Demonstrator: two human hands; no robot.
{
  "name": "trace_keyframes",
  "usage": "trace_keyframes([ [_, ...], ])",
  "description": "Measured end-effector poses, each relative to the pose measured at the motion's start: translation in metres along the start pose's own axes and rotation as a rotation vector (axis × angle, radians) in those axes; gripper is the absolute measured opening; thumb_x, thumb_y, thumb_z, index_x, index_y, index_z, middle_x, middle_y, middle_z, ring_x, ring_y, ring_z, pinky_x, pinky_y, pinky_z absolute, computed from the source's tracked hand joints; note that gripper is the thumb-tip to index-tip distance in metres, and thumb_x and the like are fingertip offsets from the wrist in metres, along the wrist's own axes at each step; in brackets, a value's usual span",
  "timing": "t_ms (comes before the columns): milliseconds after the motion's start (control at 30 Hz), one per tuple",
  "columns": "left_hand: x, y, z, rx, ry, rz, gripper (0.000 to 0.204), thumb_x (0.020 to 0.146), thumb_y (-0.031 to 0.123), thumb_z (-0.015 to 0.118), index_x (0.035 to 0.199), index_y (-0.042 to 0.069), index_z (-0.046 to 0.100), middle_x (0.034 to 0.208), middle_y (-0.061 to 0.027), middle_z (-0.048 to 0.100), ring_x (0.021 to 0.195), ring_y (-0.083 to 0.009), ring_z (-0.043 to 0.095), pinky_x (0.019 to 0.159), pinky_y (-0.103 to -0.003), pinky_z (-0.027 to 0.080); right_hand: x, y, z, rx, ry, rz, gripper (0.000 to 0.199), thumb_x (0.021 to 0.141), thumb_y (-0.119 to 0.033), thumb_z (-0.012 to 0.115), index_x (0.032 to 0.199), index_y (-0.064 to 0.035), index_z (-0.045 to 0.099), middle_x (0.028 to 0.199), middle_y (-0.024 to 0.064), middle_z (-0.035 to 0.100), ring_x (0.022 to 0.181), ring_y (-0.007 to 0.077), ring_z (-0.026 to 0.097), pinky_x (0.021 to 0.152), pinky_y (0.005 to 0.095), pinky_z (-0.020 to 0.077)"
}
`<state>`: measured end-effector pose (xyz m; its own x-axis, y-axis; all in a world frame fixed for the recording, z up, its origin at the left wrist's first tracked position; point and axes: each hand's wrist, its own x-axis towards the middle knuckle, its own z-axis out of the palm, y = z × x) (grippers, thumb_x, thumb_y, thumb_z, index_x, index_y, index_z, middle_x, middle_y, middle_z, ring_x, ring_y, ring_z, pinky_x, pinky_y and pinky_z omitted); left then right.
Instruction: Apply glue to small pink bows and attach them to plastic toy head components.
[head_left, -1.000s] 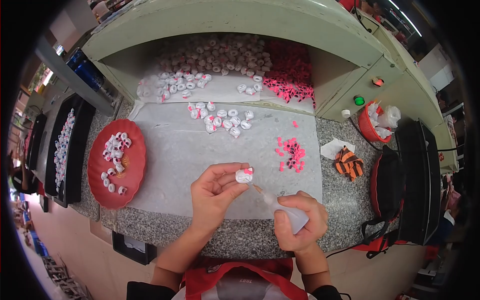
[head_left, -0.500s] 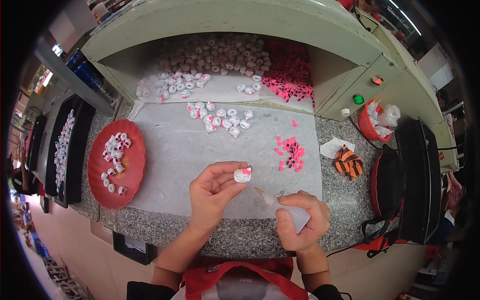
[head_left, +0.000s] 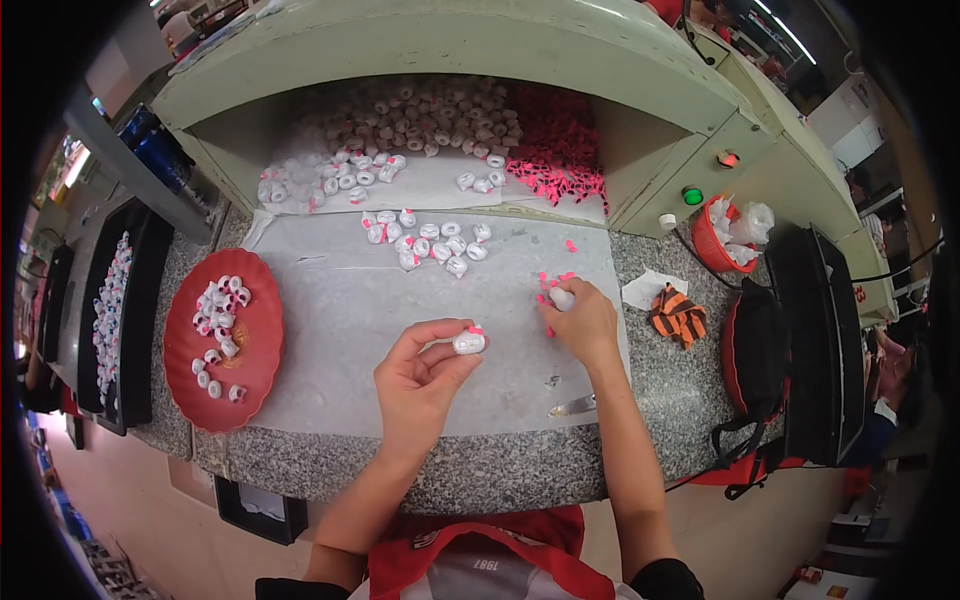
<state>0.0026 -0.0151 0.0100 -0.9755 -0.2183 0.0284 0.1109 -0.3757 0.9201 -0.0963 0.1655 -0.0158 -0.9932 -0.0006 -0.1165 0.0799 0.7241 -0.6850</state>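
Observation:
Between the thumb and fingers of my left hand (head_left: 418, 385) is a small white cat-head piece (head_left: 468, 341) with a pink bow on top. My right hand (head_left: 590, 325) has its fingers closed over the small pink pieces (head_left: 548, 300) at the right of the paper sheet. A pale rounded end of the squeeze bottle (head_left: 562, 298) shows by its thumb; the rest of the bottle and the fingertips are hidden under the hand. Several white pieces (head_left: 440, 245) lie loose on the sheet beyond my left hand.
On the left is a red scalloped tray (head_left: 262, 370) with white pieces. A green-grey cabinet (head_left: 680, 150) stands behind, with heaps of white and pink pieces inside. A metal blade (head_left: 573, 407), an orange striped cloth (head_left: 678, 316) and a red basket (head_left: 722, 240) are on the right.
My right hand has moved away from the white piece, forward and over the pink pieces, turning the bottle. The left hand still holds the white piece, now turned slightly.

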Motion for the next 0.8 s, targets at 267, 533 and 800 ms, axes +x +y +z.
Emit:
trace_keyframes([
  [267,0.001,-0.01,0.002,0.082,-0.015,-0.055,0.039,0.074,-0.009,0.058,0.111,-0.004,0.049,0.098,-0.0119,0.058,0.085,-0.0185,0.06,0.076,-0.026,0.048,-0.015,-0.003,-0.003,-0.092,0.119,-0.277,0.018,0.072,-0.014,0.063,0.084,-0.0003,0.062,0.081,0.0135,0.062,0.068,0.0248,0.061,0.057,0.0304,0.046],
  [533,0.001,-0.019,0.012,0.123,-0.097,0.07,0.033,0.075,-0.013,0.053,0.106,-0.003,0.053,0.104,-0.0097,0.051,0.095,-0.0168,0.055,0.08,-0.025,0.048,-0.065,-0.043,-0.015,0.616,-0.163,-0.426,0.01,0.072,-0.001,0.063,0.081,-0.0001,0.062,0.072,0.0045,0.061,0.065,0.0085,0.055,0.059,0.0217,0.0426],
  [800,-0.001,-0.01,0.013,0.077,-0.13,0.009,0.031,0.072,-0.014,0.056,0.102,-0.005,0.055,0.11,-0.0145,0.051,0.096,-0.0193,0.054,0.08,-0.027,0.047,-0.069,-0.044,-0.016,0.609,-0.173,-0.143,0.013,0.07,-0.005,0.067,0.081,-0.0003,0.061,0.073,0.0067,0.063,0.07,0.0107,0.058,0.065,0.0246,0.0451],
])
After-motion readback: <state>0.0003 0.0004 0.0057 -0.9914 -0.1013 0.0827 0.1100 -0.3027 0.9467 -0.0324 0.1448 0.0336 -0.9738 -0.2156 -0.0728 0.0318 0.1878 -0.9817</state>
